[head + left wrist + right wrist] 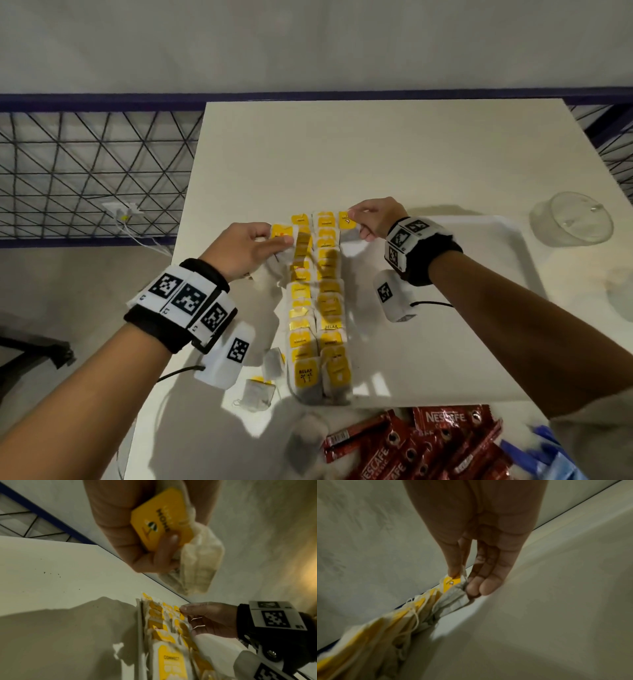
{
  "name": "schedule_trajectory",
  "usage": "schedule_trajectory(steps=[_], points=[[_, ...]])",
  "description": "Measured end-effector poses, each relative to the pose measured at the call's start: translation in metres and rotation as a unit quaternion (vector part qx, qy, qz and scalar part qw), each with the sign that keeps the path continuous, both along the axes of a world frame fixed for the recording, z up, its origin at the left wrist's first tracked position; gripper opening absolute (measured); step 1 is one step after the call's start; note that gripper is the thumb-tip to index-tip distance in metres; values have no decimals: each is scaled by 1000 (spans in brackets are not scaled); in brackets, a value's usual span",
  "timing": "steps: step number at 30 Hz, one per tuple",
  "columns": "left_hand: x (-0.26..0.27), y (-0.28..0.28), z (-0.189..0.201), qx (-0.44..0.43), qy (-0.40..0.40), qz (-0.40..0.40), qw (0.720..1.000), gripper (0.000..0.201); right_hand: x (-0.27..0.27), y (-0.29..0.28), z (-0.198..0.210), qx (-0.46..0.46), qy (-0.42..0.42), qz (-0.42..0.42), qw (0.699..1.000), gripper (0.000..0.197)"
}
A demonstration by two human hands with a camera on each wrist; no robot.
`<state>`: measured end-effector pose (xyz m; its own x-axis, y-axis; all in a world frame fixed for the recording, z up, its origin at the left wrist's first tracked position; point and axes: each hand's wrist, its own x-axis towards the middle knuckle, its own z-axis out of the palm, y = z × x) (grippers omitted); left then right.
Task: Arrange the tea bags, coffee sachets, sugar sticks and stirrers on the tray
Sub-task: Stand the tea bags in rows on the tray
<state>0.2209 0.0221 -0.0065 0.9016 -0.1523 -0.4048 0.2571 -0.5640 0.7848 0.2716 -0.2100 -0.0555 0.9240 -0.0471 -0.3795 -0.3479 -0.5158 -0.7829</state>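
Note:
Two long rows of tea bags (318,308) with yellow tags lie along the left side of the white tray (513,246). At the far end of the left row, my left hand (274,240) grips a tea bag (157,520) whose yellow tag reads HOME, its paper pouch (197,566) hanging below the fingers. My right hand (356,222) pinches the tag and pouch of a tea bag (453,595) between thumb and forefinger at the far end of the right row. Red coffee sachets (428,445) are heaped at the table's near edge.
Loose tea bags (255,394) lie on the table left of the rows, one more (305,442) nearer me. Blue packets (548,452) sit right of the sachets. A clear plastic container (570,219) stands beyond the tray at the right. A wire fence (85,171) runs behind the table.

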Motion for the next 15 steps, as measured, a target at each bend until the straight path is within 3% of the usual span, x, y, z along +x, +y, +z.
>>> schedule_trajectory(steps=[4, 8, 12, 15], points=[[-3, -1, -2, -27, -7, -17, 999, 69, 1, 3, -5, -22, -5, -20, 1000, 22], [-5, -2, -2, -35, 5, -8, 999, 43, 7, 4, -8, -116, -5, 5, 993, 28], [-8, -1, 2, -24, 1, 2, 1000, 37, 4, 5, 6, -199, 24, 32, 979, 41], [-14, -6, 13, -41, 8, -1, 999, 39, -4, 2, 23, -155, 20, 0, 988, 42]])
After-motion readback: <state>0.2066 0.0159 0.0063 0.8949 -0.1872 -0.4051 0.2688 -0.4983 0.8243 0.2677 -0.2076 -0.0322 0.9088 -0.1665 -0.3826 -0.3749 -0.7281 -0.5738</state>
